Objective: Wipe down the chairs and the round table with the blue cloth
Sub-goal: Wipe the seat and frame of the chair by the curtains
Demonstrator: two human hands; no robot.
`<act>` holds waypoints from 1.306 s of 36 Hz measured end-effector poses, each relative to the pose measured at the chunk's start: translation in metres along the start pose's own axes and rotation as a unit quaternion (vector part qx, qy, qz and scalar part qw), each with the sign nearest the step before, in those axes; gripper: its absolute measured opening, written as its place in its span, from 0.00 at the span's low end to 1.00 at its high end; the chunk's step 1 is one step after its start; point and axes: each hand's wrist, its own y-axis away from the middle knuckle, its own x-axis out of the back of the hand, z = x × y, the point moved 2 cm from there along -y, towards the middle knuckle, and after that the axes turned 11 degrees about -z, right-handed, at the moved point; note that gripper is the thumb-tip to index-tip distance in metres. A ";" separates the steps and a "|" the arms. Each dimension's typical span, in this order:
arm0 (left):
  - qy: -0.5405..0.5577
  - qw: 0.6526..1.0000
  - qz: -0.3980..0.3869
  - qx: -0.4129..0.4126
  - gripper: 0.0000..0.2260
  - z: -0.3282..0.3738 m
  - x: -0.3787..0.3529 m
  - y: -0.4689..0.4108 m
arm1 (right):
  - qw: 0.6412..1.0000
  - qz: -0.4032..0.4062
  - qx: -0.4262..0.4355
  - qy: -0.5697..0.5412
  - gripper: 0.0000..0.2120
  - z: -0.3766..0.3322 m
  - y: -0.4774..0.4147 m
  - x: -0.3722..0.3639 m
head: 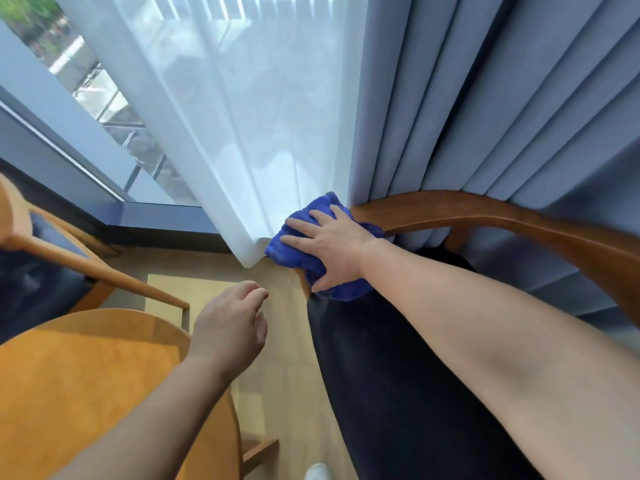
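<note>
Downward view from head height onto a wooden armchair beside a window.

Right hand (pixel 332 244) just past centre toward 1 o'clock, laid over the bunched blue cloth (pixel 294 251). Fingers spread and nearly straight, thumb down the cloth's near edge: a pressing grip, neither clenched nor wrapped tight. Cloth draped over the front tip of the chair's curved wooden rail (pixel 485 213), touching the hem of a sheer white curtain (pixel 242 116) at its 11 o'clock side.

Long axis of the rail leading out from under the grip toward 3 o'clock, then bending down toward 4 o'clock round the back of the dark seat (pixel 398 375). Probably the next stroke: along that rail, away from the tip, toward 3 o'clock, with the right forearm lying over the seat on much the same line.

Left hand (pixel 232 327) at 7 o'clock from the cloth, clearly apart from it, hovering above the pale floor (pixel 277 375). Fingers loosely curled, holding nothing. Nearer of the two hands to the round worktop (pixel 86 375) at 8 o'clock of the view; right hand alone on the rail.

Second chair (pixel 69 258) at 9 o'clock, beyond the worktop, touched by neither hand.

Grey-blue curtain (pixel 485 98) hanging in folds from 12 to 3 o'clock, close behind the rail. Possible snag there for a cloth sliding along the wood.
</note>
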 end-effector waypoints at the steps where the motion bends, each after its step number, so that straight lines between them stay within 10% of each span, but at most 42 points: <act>1: 0.001 1.000 -0.003 0.002 0.12 0.001 0.000 -0.001 | 1.000 -0.004 0.006 0.001 0.48 0.003 0.000 0.001; 47: -0.040 0.991 -0.051 -0.117 0.14 0.154 -0.007 -0.152 | 0.982 0.094 -0.163 -0.020 0.44 0.196 0.162 -0.096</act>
